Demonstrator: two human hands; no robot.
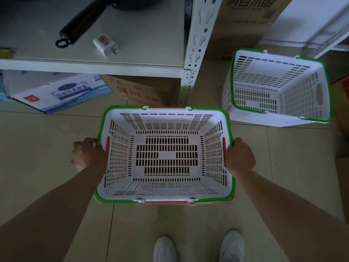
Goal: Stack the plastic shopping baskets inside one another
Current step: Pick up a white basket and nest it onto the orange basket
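Note:
I hold a white slotted shopping basket with a green rim (166, 189) in front of me, opening upward. My left hand (88, 155) grips its left side and my right hand (239, 155) grips its right side. Orange plastic shows through its slots and under its rim, an orange basket (170, 202) that the white one sits inside. A second white basket with a green rim (277, 87) stands on the floor at the upper right, apart from the held one and seen at a slant.
A white metal shelf (90, 64) with a pan handle (83, 21) and a white plug (105, 44) is ahead on the left. Cardboard boxes (139, 89) sit under it, and another box (243, 21) stands behind the far basket. My shoes (164, 248) are on the tiled floor.

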